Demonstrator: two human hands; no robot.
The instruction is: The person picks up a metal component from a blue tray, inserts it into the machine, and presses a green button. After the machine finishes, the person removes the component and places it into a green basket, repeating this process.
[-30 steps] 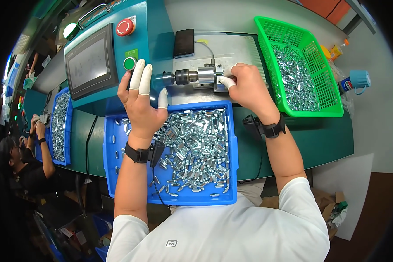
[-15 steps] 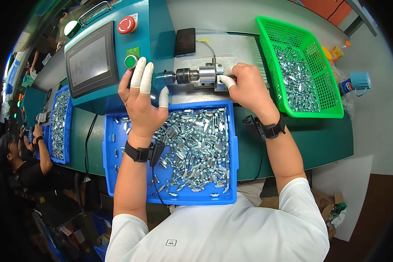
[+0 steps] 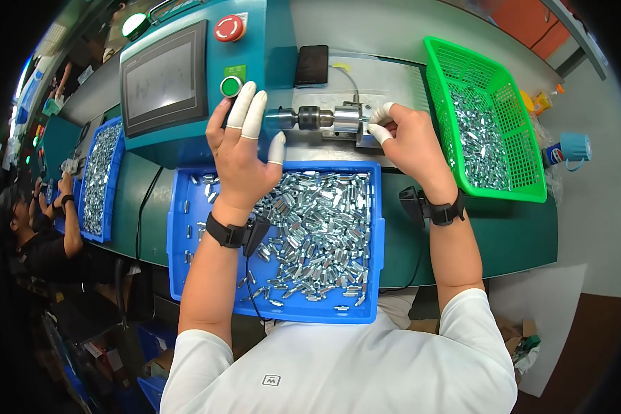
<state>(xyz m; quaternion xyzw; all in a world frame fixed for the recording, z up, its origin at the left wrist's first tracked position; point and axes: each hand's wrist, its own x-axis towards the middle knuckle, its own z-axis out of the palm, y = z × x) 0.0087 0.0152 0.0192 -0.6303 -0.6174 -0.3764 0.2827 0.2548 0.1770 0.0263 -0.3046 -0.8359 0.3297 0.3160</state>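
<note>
The left hand (image 3: 245, 155) was raised with its fingers spread and pointing far, its white-capped fingertips (image 3: 254, 114) just beside the green button (image 3: 230, 86) and the left end of the metal chuck (image 3: 315, 118); it held nothing. The right hand (image 3: 406, 141) was curled at the right end of the chuck, its capped fingertips pinching something small against the fixture there (what exactly, I could not tell). Both wrists wore black bands.

Below the hands, near the person, sat a blue tray (image 3: 179, 238) heaped with small silver metal parts (image 3: 321, 228). To the right stood a green basket (image 3: 528, 148) holding more of the same parts. Far left of the chuck was the teal machine's screen (image 3: 164, 79), with a red stop button (image 3: 228, 27) above. A dark phone (image 3: 312, 65) lay on the tabletop (image 3: 504, 231) beyond the chuck. Another blue tray (image 3: 102, 176) lay further left, by another person.
</note>
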